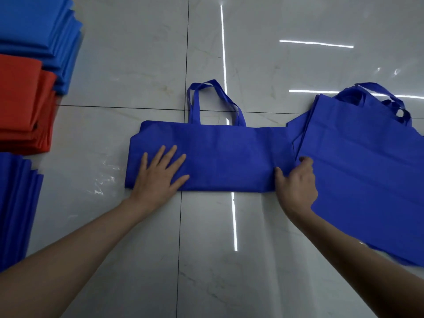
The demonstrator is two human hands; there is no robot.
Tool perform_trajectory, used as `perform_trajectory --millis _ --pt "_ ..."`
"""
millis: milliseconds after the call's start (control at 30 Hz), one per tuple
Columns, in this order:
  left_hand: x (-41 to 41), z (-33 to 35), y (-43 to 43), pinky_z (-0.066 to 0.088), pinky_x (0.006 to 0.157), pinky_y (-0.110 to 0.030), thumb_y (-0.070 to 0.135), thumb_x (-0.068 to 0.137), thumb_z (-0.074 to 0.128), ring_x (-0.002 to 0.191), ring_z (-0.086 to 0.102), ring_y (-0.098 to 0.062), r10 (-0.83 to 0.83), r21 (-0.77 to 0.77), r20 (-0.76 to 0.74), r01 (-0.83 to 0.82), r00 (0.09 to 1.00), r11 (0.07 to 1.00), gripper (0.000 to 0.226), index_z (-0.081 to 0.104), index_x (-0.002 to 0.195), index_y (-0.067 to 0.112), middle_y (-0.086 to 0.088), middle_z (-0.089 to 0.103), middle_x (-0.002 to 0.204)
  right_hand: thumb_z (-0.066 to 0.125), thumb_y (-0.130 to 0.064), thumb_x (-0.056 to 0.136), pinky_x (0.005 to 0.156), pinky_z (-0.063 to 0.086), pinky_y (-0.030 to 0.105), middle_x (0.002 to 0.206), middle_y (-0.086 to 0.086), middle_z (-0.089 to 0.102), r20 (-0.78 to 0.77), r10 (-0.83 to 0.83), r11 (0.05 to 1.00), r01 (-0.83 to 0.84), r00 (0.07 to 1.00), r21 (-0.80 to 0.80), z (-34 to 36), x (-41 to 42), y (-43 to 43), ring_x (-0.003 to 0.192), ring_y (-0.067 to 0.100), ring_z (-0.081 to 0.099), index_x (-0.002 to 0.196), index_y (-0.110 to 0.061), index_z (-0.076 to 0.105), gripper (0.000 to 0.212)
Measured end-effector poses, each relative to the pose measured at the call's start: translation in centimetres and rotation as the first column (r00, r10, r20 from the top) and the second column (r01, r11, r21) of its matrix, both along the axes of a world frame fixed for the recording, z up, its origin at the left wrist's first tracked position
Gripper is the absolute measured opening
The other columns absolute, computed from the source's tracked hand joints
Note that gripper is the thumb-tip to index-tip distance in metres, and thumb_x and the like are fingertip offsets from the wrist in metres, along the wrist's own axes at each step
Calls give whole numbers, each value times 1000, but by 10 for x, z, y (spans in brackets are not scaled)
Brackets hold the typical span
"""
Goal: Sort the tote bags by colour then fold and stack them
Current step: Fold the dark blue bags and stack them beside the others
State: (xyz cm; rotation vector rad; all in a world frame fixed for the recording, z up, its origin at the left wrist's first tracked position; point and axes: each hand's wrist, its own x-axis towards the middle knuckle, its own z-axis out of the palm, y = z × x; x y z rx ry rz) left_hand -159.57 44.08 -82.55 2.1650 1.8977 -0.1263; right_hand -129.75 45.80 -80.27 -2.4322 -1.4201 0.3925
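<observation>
Tote bags already folded are kept at far left by colour, a light blue stack [34,31], a red stack [23,106] and a dark blue stack [16,203]; at centre on the tiled floor [137,65] a dark blue bag [224,157], halved, is pinned by the left hand [160,173], fingers spread flat, so sliding is prevented; its right end is pinched by the right hand [296,182], probably for folding leftward; unfolded bags [362,168] are piled just beside.
</observation>
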Motion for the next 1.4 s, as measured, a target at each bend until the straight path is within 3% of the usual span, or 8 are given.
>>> perform_trajectory --millis 133,233,300,500,767,1000,1200,1400 --pt "8 -14 2 -2 114 -49 68 75 -5 146 1 -20 48 2 -11 -48 999 999 82 10 149 34 6 4 158 39 -38 91 117 6 48 149 16 27 377 563 761 -639 736 110 -14 -34 -9 137 34 24 142 -16 32 56" --pt "5 -20 -1 1 114 -50 67 81 2 146 6 -21 39 54 -2 -39 999 998 76 11 148 32 4 9 158 28 -42 94 112 17 52 153 8 31 225 842 512 -857 490 -49 -20 -92 -2 140 31 27 145 -22 35 55" --pt "5 -23 -2 8 112 -54 62 86 10 144 15 -24 20 79 3 -20 1000 997 70 16 146 27 0 19 156 15 -47 95 116 5 47 158 0 16 133 912 405 -902 387 -148 -26 -119 4 146 25 12 150 -26 21 59" --pt "-17 -31 -2 9 111 -59 58 91 16 144 14 -25 49 117 25 -52 998 992 59 14 145 35 2 20 156 4 -59 91 115 -12 45 158 -13 -11 143 835 550 -796 532 -252 -45 -86 20 145 18 -15 144 -46 -13 57" --pt "-22 -25 -1 3 112 -56 79 72 5 143 -11 -33 202 21 -8 -202 979 979 77 -6 141 46 -1 -8 158 -1 -67 85 112 -13 52 159 -10 -7 232 622 776 -550 748 -308 -36 -22 18 145 28 -14 144 -50 -11 62" --pt "-16 7 14 28 108 -44 50 82 63 130 24 -40 601 -51 306 -618 739 785 65 40 140 31 -12 6 154 -5 -68 82 112 -8 57 159 -10 -12 186 627 764 -550 757 -337 -34 -23 21 144 30 -18 144 -49 -14 66" --pt "-34 18 5 39 102 -35 19 90 61 118 45 -31 549 -46 399 -582 735 812 50 46 137 15 -14 28 137 15 -63 94 114 4 58 160 -7 -4 163 664 723 -571 730 -390 -19 -34 14 145 34 -8 147 -46 -4 59" --pt "-53 13 -12 22 109 -52 32 88 60 130 30 -40 466 150 80 -472 881 869 51 49 135 14 -20 29 145 23 -55 96 116 6 50 150 14 28 204 656 753 -614 727 -237 -19 -65 9 141 34 18 138 -24 38 55"
